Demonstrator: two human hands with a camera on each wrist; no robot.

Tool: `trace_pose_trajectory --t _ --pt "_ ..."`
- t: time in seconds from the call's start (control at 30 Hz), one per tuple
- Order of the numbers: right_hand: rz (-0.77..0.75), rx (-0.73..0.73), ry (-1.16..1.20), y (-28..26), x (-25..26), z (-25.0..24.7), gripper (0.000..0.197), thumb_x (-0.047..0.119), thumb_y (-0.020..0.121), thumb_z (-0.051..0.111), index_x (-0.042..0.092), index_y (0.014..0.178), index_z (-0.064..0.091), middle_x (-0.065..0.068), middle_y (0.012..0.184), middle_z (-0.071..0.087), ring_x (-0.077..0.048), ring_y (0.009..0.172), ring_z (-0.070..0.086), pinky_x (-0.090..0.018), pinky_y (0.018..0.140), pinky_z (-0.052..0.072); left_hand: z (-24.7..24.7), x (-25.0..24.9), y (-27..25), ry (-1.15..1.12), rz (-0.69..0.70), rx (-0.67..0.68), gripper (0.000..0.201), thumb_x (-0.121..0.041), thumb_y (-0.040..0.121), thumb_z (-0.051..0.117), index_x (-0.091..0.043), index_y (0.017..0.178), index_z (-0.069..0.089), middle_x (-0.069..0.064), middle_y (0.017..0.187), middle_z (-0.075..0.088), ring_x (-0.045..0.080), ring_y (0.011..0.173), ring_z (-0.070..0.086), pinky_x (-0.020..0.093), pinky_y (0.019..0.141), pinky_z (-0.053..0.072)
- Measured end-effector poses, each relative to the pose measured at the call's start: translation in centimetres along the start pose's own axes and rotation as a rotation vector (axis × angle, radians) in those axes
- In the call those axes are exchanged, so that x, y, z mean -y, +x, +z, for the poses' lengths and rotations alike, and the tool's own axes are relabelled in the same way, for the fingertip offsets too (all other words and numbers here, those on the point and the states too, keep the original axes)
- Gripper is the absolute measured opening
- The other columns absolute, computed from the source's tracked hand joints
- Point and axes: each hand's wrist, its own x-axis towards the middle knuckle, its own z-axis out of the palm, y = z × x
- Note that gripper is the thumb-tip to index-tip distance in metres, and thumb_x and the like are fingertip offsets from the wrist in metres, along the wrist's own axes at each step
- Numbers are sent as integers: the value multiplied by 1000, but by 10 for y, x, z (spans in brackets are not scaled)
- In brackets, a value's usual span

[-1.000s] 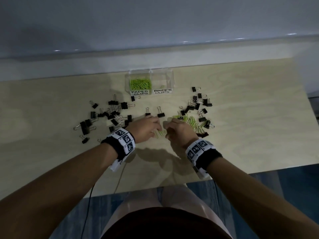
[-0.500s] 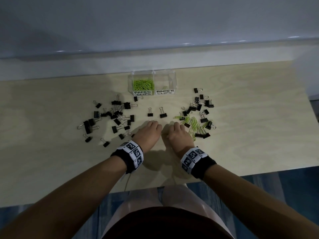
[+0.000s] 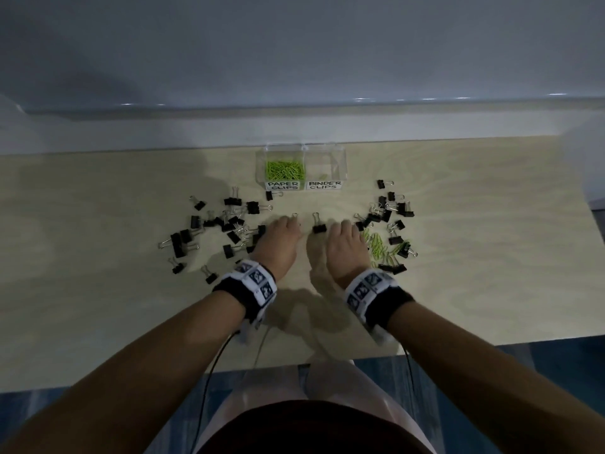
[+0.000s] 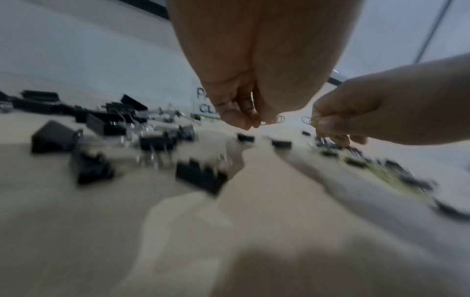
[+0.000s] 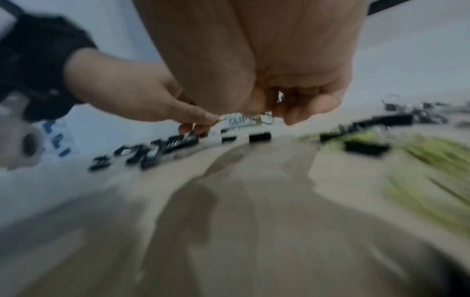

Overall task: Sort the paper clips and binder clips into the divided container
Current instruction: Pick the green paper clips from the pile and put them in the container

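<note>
A clear divided container [image 3: 340, 160] stands at the table's far middle; its left cell, labelled PAPER CLIPS, holds green paper clips [image 3: 284, 169], and the BINDER CLIPS cell has one green clip. My left hand [image 3: 282, 235] pinches green paper clips [image 4: 273, 120] above the table, short of the container. Beside it my right hand [image 3: 343, 240] pinches more green paper clips [image 5: 257, 118]. Black binder clips [image 3: 226, 224] lie scattered on the left. On the right, binder clips [image 3: 388, 208] mix with loose green paper clips [image 3: 376, 245].
One binder clip [image 3: 319, 227] lies between my hands and another [image 3: 269, 194] in front of the container. A pale wall ledge [image 3: 294, 126] runs behind the table. The near table edge [image 3: 294, 367] is above my lap. Wrist cables hang off it.
Both hands closed on green paper clips near the table's middle, lifted, and moved forward toward the container. The loose clips between my hands are gone from the table.
</note>
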Motion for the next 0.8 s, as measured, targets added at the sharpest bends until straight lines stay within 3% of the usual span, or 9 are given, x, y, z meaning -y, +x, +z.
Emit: trace_pose_trajectory --t 0.1,0.17,0.27,0.4,0.5,0.57,0.63,0.73,0.8 --pt "9 -56 208 47 17 -34 22 0 91 37 3 113 39 -16 109 52 -23 87 52 -27 77 44 -35 11 37 -120 -141 -180 12 -7 93 45 -4 87 55 12 93 59 26 84 58 30 69 45" --pt "25 -71 283 79 32 -53 27 -5 90 42 1 116 38 -17 106 59 -26 86 59 -27 72 47 -60 17 61 -156 -221 -253 15 -12 94 48 -4 93 60 11 97 63 25 89 61 33 76 48" --pt "17 -85 216 111 51 -68 33 -5 91 41 -1 123 35 -18 106 61 -30 90 62 -32 72 49 -81 27 86 -196 -276 -309 16 -6 90 49 -4 93 64 11 98 67 27 91 62 35 80 48" --pt "-72 -48 188 122 57 -64 28 -4 88 45 1 116 43 -19 114 55 -33 99 59 -37 79 48 -82 39 96 -243 -270 -277 17 -2 86 52 -4 94 67 14 98 68 29 90 63 38 84 52" --pt "-147 -162 360 105 30 -61 22 -2 84 56 2 105 56 -15 106 56 -32 90 59 -34 76 46 -69 35 83 -208 -124 -321 15 -2 85 54 -3 92 67 16 98 63 29 87 60 33 80 48" --pt "-134 -233 420 84 -5 -56 17 -1 82 60 6 98 62 -8 98 58 -23 80 58 -26 72 45 -53 22 69 -204 -55 -277 10 -5 86 56 -7 89 66 13 97 60 27 85 58 32 77 46" --pt "-39 -207 401 57 -45 -48 14 0 83 59 10 93 64 -2 93 60 -14 76 55 -21 70 44 -31 2 56 -231 -19 -146 9 -10 89 56 -9 92 65 9 101 59 24 85 58 33 78 48" --pt "135 -122 385 16 -94 -31 14 2 85 56 12 85 65 0 86 60 -14 74 55 -14 65 37 3 -31 44 -256 67 51 15 -11 89 58 -9 102 63 8 106 56 23 92 58 31 82 45" --pt "175 -122 398 -4 -110 -18 13 2 82 56 12 80 65 -4 83 62 -19 72 57 -19 64 38 22 -49 43 -241 102 129 24 -13 87 61 -9 111 61 8 111 54 25 101 54 32 88 43"
